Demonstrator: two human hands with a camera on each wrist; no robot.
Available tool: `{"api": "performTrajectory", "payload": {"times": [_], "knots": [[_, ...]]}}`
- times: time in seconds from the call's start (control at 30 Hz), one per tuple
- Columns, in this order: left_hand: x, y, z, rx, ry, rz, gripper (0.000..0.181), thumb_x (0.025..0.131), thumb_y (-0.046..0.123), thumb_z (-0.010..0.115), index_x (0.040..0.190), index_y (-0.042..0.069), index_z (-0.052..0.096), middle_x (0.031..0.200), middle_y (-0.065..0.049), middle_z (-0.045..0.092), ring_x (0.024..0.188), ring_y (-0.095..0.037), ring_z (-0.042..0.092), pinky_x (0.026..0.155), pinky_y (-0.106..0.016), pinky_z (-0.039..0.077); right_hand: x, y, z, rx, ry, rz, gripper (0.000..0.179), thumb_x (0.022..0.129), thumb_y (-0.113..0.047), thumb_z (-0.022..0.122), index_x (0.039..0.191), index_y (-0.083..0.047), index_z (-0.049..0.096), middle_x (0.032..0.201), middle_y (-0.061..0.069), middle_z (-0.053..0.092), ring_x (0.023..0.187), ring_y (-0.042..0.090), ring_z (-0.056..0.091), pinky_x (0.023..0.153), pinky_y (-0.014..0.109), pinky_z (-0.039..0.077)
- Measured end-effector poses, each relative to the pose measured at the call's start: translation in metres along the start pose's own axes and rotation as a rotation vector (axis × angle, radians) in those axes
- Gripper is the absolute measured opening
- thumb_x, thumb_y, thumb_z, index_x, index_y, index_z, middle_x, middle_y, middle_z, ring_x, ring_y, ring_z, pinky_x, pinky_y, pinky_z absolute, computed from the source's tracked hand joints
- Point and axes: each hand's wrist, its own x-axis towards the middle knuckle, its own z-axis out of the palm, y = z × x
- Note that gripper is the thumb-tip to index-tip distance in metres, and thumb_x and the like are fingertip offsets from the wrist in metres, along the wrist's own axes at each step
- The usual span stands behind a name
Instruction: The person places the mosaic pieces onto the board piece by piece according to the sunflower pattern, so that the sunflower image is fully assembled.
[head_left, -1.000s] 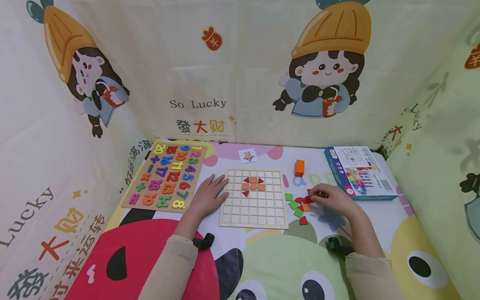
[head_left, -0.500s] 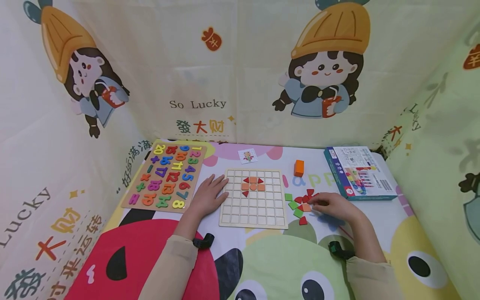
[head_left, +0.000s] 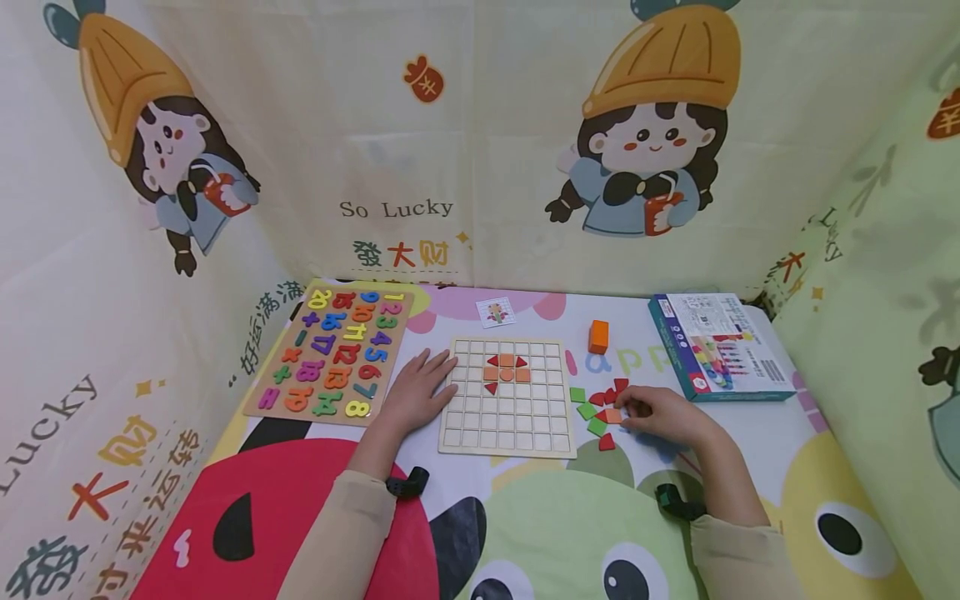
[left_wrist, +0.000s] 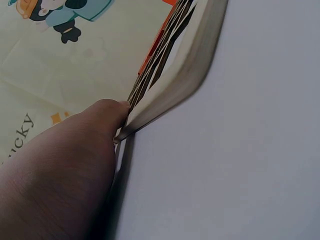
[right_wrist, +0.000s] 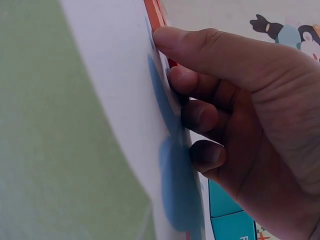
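Note:
My left hand (head_left: 415,392) lies with spread, straight fingers at the left edge of the wooden grid board (head_left: 506,437). In the left wrist view its thumb (left_wrist: 107,115) touches the board's rim. Red triangles and orange pieces, such as an orange square (head_left: 522,375), sit in the board's upper cells. Right of the board, my right hand (head_left: 667,412) pinches an orange square tile (head_left: 613,415) between thumb and forefinger, low among loose pieces. The right wrist view shows the thumb (right_wrist: 172,40) against the tile's edge and the other fingers curled. Red pieces (head_left: 607,442) and green squares (head_left: 587,410) lie beside it.
A number puzzle board (head_left: 337,354) lies at the left. Behind the grid board is a small picture card (head_left: 497,312). An orange block (head_left: 598,337) and a flat box (head_left: 723,346) stand at the back right. Printed cloth (head_left: 480,167) hangs around the table.
My right hand has moved from the upper red pieces down to the orange square tile, uncovering a red piece. The left hand has stayed at the board's edge.

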Motion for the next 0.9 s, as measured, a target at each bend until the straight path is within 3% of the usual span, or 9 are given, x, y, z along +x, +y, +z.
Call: {"api": "performTrajectory", "payload": {"times": [0.7, 0.9], "knots": [[0.000, 0.001, -0.002, 0.002, 0.001, -0.005, 0.063, 0.098, 0.056, 0.047, 0.155, 0.031, 0.033, 0.163, 0.005, 0.029, 0.155, -0.028, 0.014, 0.126, -0.050, 0.015, -0.002, -0.001, -0.003, 0.042, 0.008, 0.005, 0.024, 0.090, -0.030, 0.072, 0.109, -0.019, 0.062, 0.085, 0.001, 0.056, 0.082, 0.018, 0.053, 0.065, 0.023, 0.046], [0.000, 0.001, -0.002, 0.001, -0.002, -0.005, 0.063, 0.098, 0.056, 0.047, 0.155, 0.031, 0.033, 0.164, 0.005, 0.028, 0.155, -0.028, 0.013, 0.126, -0.050, 0.014, 0.002, -0.012, -0.003, 0.058, 0.039, -0.023, 0.024, 0.091, -0.030, 0.071, 0.111, -0.020, 0.062, 0.084, 0.000, 0.057, 0.081, 0.017, 0.054, 0.063, 0.022, 0.046]]}}
